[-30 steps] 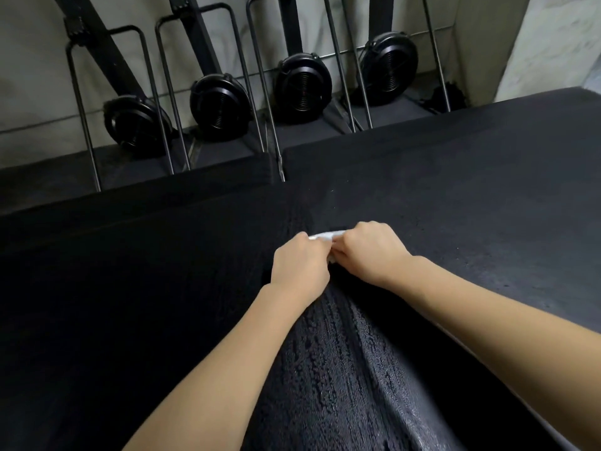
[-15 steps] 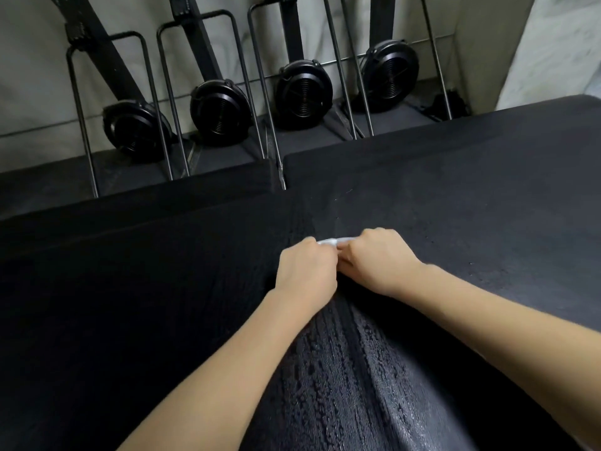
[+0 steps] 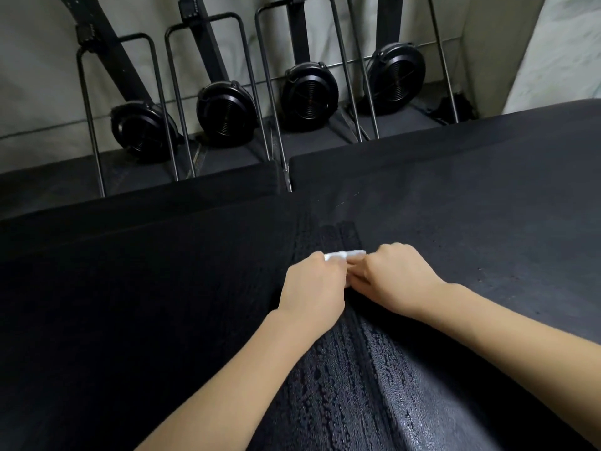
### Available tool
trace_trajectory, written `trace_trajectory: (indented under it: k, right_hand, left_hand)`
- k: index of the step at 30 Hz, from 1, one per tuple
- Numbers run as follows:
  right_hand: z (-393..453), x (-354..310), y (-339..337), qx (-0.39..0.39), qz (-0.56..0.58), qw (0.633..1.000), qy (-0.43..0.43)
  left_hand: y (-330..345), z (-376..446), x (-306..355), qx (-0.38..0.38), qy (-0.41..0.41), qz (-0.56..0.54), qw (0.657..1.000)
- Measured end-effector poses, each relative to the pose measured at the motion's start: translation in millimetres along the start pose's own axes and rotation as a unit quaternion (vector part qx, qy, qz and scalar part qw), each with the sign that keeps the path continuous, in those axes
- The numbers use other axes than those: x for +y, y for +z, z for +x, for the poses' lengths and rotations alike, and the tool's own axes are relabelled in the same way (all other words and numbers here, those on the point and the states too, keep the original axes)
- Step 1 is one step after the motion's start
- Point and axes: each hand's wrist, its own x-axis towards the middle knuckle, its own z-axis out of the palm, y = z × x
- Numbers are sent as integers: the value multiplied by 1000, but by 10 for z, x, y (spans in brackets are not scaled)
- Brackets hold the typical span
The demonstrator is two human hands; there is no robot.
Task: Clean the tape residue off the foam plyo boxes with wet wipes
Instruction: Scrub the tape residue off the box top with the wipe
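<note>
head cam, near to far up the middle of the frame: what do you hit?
Wet streaked seam between the foam plyo boxes → left hand and right hand pinching the white wet wipe → dry box top → floor → black round fan housings → wall.

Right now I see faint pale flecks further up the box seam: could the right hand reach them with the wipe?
Probably yes. The right hand holds the wet wipe just short of the flecks, with only bare foam plyo box between.
</note>
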Motion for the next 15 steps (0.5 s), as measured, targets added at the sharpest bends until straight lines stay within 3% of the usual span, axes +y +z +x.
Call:
trace_trajectory:
  k: [7, 11, 15]
  right_hand:
    - [321, 116, 45, 69, 25, 997, -1]
    - [863, 252, 69, -26, -29, 997, 63]
    - [1292, 362, 156, -47, -18, 994, 93]
  left_hand:
    - [37, 341, -140, 0, -11, 14, 1000]
    - [96, 870, -374, 5, -25, 0, 1000]
    - [144, 1270, -570, 15, -39, 7, 999]
